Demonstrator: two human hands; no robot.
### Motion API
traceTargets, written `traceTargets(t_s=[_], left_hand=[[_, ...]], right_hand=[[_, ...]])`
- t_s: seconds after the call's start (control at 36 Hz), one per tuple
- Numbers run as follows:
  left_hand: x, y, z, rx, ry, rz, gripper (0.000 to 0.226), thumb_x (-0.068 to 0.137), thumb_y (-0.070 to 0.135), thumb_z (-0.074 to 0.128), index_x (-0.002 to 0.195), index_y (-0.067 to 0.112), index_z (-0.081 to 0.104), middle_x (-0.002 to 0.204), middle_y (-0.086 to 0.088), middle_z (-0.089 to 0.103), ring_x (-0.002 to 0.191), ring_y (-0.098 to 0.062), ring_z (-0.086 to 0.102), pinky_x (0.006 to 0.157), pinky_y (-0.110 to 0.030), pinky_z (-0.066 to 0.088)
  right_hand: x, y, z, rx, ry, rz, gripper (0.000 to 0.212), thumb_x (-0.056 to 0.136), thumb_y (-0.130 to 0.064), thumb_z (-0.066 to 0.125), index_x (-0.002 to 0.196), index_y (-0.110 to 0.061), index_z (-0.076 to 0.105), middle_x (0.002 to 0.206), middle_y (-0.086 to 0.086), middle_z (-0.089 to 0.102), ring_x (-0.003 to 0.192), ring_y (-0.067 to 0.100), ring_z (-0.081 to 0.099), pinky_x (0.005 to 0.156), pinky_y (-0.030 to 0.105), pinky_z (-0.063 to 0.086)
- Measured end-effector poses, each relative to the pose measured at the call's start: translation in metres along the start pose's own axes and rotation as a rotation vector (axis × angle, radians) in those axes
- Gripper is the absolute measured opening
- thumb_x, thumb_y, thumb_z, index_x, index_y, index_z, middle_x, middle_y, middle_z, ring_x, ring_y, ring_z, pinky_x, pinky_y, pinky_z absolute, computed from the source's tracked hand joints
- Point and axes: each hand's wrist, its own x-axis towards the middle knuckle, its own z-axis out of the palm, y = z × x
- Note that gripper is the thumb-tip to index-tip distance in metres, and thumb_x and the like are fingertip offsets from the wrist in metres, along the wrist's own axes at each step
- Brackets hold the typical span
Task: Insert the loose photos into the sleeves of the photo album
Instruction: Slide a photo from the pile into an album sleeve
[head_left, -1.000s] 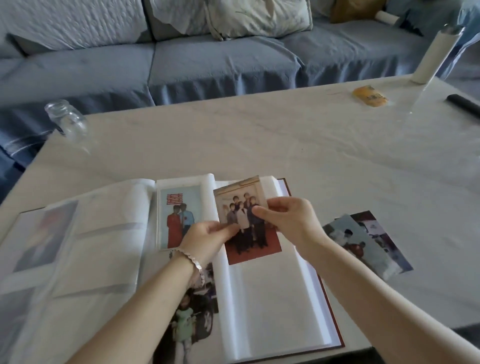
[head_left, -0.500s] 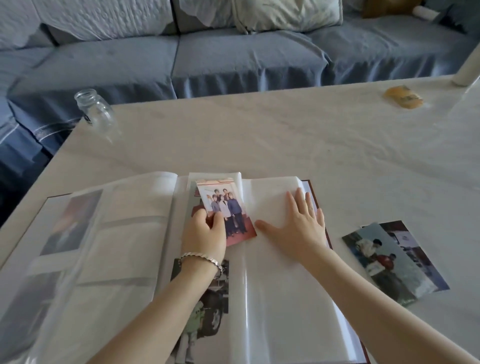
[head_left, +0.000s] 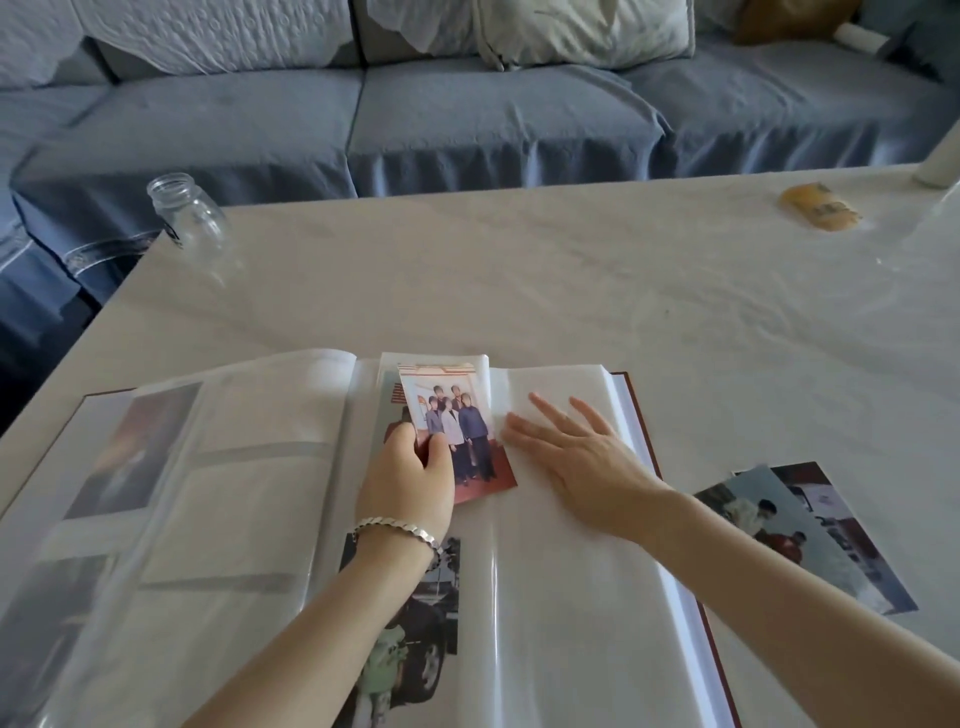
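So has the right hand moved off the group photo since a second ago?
Yes. The right hand has let go and lies flat on the album's right page, beside the group photo.

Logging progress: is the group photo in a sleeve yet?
Not yet: the left hand holds the group photo above the album page.

The photo album (head_left: 545, 597) lies open at the bench's (head_left: 519, 270) near edge. Right of the album, 2 loose photos (head_left: 810, 535) overlap on the bench. Behind the album to its left stands a jar (head_left: 189, 218); behind it, far right, a packet (head_left: 818, 208). A sofa (head_left: 467, 119) runs behind the bench.
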Motion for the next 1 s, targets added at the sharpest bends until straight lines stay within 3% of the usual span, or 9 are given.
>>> traceTargets(t_s=[0.06, 0.11, 0.25, 0.39, 0.5, 0.58, 0.75, 0.83, 1.0], left_hand=[[0.000, -0.002, 0.000, 0.004, 0.004, 0.009, 0.026, 0.095, 0.025, 0.045, 0.075, 0.008, 0.049, 0.068, 0.001, 0.054, 0.059, -0.016, 0.049, 0.049, -0.025, 0.031], [0.000, -0.003, 0.000, 0.006, 0.003, 0.017, 0.025, 0.095, 0.025, 0.046, 0.080, 0.007, 0.052, 0.071, 0.000, 0.057, 0.060, -0.015, 0.051, 0.049, -0.024, 0.033], [-0.002, -0.001, -0.002, 0.014, -0.029, 0.024, 0.023, 0.097, 0.026, 0.044, 0.083, 0.008, 0.052, 0.073, 0.001, 0.057, 0.058, -0.008, 0.049, 0.046, -0.022, 0.031], [0.002, 0.000, -0.002, 0.028, -0.075, 0.019, 0.023, 0.097, 0.028, 0.043, 0.083, 0.012, 0.051, 0.083, 0.000, 0.061, 0.059, -0.009, 0.050, 0.046, -0.022, 0.031], [0.005, 0.003, -0.004, 0.116, -0.104, 0.060, 0.033, 0.098, 0.033, 0.040, 0.069, 0.018, 0.039, 0.074, 0.002, 0.052, 0.055, -0.010, 0.045, 0.046, -0.024, 0.027], [0.008, 0.010, -0.004, 0.201, -0.120, 0.105, 0.033, 0.097, 0.032, 0.041, 0.067, 0.021, 0.035, 0.066, 0.004, 0.045, 0.053, -0.010, 0.040, 0.047, -0.025, 0.026], [0.012, 0.019, 0.004, 0.213, -0.072, 0.134, 0.035, 0.097, 0.029, 0.042, 0.066, 0.018, 0.031, 0.061, 0.002, 0.039, 0.067, -0.022, 0.041, 0.050, -0.028, 0.026], [0.008, 0.022, 0.008, 0.195, -0.055, 0.143, 0.040, 0.098, 0.028, 0.042, 0.062, 0.020, 0.026, 0.058, 0.003, 0.037, 0.054, -0.016, 0.036, 0.046, -0.026, 0.021], [0.009, 0.021, 0.013, 0.208, -0.132, 0.087, 0.041, 0.097, 0.031, 0.045, 0.061, 0.017, 0.031, 0.058, 0.003, 0.040, 0.051, -0.011, 0.036, 0.046, -0.025, 0.025]], right_hand=[[0.000, 0.007, 0.001, -0.083, 0.061, -0.134, 0.060, 0.074, -0.001, 0.047, 0.132, -0.018, 0.053, 0.136, -0.003, 0.053, 0.132, 0.022, 0.038, 0.103, 0.054, 0.024], [0.000, 0.011, 0.000, -0.085, 0.070, -0.178, 0.053, 0.080, -0.006, 0.040, 0.129, -0.018, 0.056, 0.132, -0.003, 0.057, 0.126, 0.024, 0.048, 0.101, 0.054, 0.025], [-0.002, 0.021, -0.001, -0.091, 0.098, -0.199, 0.046, 0.087, -0.017, 0.034, 0.127, -0.019, 0.058, 0.130, -0.007, 0.058, 0.126, 0.023, 0.049, 0.104, 0.052, 0.028], [-0.004, 0.024, -0.002, -0.091, 0.129, -0.199, 0.040, 0.093, -0.022, 0.034, 0.122, -0.019, 0.062, 0.125, -0.008, 0.061, 0.126, 0.022, 0.050, 0.107, 0.039, 0.026], [-0.007, 0.022, -0.002, -0.074, 0.133, -0.180, 0.052, 0.101, -0.029, 0.016, 0.120, -0.016, 0.063, 0.123, -0.004, 0.063, 0.124, 0.022, 0.051, 0.106, 0.038, 0.028], [-0.009, 0.021, 0.000, -0.031, 0.126, -0.156, 0.053, 0.101, -0.029, 0.015, 0.119, -0.013, 0.062, 0.125, -0.002, 0.062, 0.125, 0.023, 0.050, 0.106, 0.038, 0.028], [-0.010, 0.022, 0.002, 0.001, 0.143, -0.157, 0.049, 0.100, -0.026, 0.018, 0.121, -0.012, 0.059, 0.127, 0.000, 0.060, 0.127, 0.023, 0.047, 0.108, 0.038, 0.028], [-0.010, 0.024, 0.004, 0.005, 0.172, -0.180, 0.039, 0.093, -0.017, 0.033, 0.122, -0.012, 0.059, 0.127, -0.001, 0.060, 0.128, 0.023, 0.047, 0.108, 0.041, 0.032], [-0.014, 0.021, 0.005, 0.048, 0.232, -0.150, 0.037, 0.092, -0.018, 0.037, 0.124, -0.013, 0.054, 0.131, 0.002, 0.057, 0.128, 0.022, 0.045, 0.107, 0.040, 0.034]])
